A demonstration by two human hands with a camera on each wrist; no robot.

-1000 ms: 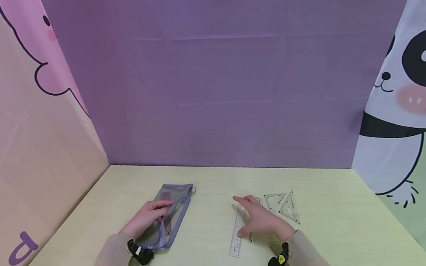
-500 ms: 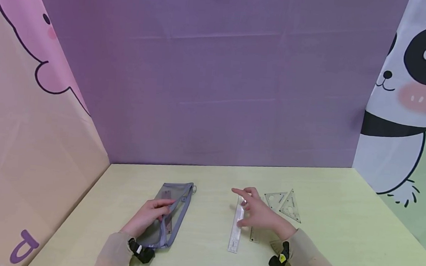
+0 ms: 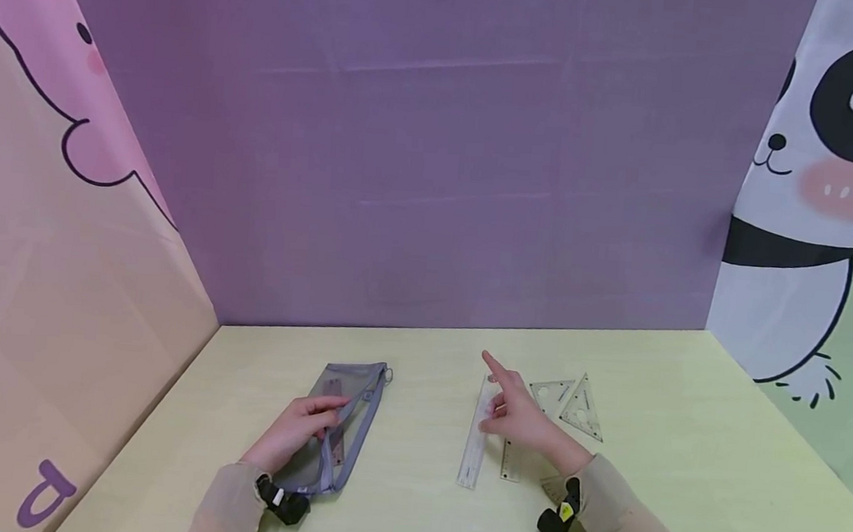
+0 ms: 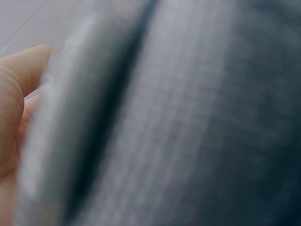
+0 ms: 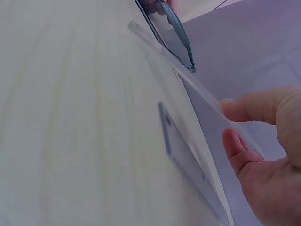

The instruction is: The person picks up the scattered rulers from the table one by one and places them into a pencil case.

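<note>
My left hand (image 3: pixel 295 433) holds the upper edge of a grey-blue mesh zip pouch (image 3: pixel 353 452) lying at the table's left. A dark reddish strip (image 3: pixel 338 449) shows through its mesh. The pouch, blurred, fills most of the left wrist view. My right hand (image 3: pixel 523 417) pinches a clear ruler (image 3: pixel 473 453) between thumb and curled fingers, its index finger pointing away. In the right wrist view the ruler (image 5: pixel 202 92) slants above the table. Under the right hand lies a second clear ruler (image 3: pixel 510 465), partly hidden.
Two clear set squares, one lying flat (image 3: pixel 552 395) and one beside it (image 3: pixel 583 414), rest beyond the right forearm. A clear piece (image 3: pixel 550 486) is mostly covered by the right wrist camera (image 3: pixel 555 522). A purple backdrop (image 3: pixel 434 175) rises behind the table (image 3: pixel 407 515).
My right hand has taken hold of the clear ruler and raised it, moving slightly away from me. Its index finger has straightened. The left hand stays on the pouch.
</note>
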